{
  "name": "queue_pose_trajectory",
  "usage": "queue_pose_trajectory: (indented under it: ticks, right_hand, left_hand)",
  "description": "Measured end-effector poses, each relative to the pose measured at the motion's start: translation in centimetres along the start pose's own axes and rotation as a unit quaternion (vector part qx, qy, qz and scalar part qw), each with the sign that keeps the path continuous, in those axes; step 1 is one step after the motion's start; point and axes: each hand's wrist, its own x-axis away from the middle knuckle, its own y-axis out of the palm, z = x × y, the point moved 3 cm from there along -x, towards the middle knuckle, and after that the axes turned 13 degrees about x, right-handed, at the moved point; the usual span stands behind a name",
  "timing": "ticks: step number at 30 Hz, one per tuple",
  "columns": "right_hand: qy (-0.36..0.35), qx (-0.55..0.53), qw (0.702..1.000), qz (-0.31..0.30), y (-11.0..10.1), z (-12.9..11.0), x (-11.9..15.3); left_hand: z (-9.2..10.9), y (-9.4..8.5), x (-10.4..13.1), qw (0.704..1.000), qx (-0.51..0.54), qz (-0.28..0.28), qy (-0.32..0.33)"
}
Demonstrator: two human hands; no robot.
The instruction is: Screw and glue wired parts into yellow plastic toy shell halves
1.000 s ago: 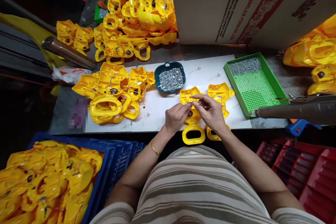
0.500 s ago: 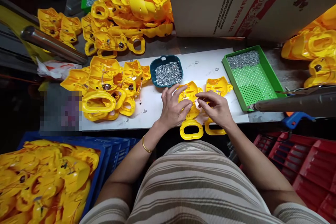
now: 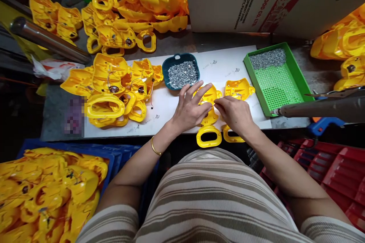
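Note:
My left hand [image 3: 190, 108] pinches with thumb and forefinger over a yellow plastic shell half [image 3: 210, 117], its other fingers raised and spread. Opposite it, my right hand [image 3: 236, 115] is closed in a pinch, fingertips almost meeting the left ones. A thin red wire runs between the two pinches; its ends are hidden by my fingers. The shell lies hollow side up, with its ring handle [image 3: 209, 145] jutting over the table's front edge. Beside it lies a second yellow shell half [image 3: 238, 89], partly covered by my right hand.
A dark teal tray [image 3: 164, 69] of small screws stands behind my left hand. The green basket [image 3: 296, 72] at right also holds screws. Yellow shells with wires [image 3: 112, 74] are heaped at left. A power tool [image 3: 322, 109] reaches in from the right. A cardboard box [image 3: 216, 3] stands behind.
My fingertips have drawn closer together, and the right-hand fingers have curled in more tightly. The red wire between them shows less. The whole view has shifted slightly.

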Motion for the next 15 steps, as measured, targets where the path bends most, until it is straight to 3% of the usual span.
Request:
queue_pose_trajectory:
  ticks: [4, 7, 10, 15]
  right_hand:
    - [0.002, -0.157, 0.987, 0.035, 0.9, 0.7, 0.6]
    - [0.007, -0.292, 0.956, -0.017, 2.2, 0.9, 1.7]
    - [0.023, -0.301, 0.952, -0.049, 3.4, 0.6, 3.0]
    - [-0.015, -0.234, 0.972, -0.032, 4.2, -0.7, 3.8]
  left_hand:
    - [0.1, 0.1, 0.6, 0.999, 0.018, 0.029, -0.02]
    - [0.6, 0.1, 2.9, 0.99, 0.01, 0.128, -0.063]
    - [1.3, 0.8, 6.3, 0.971, -0.015, 0.194, -0.137]
    - [2.6, 3.5, 9.5, 0.972, -0.004, 0.089, -0.217]
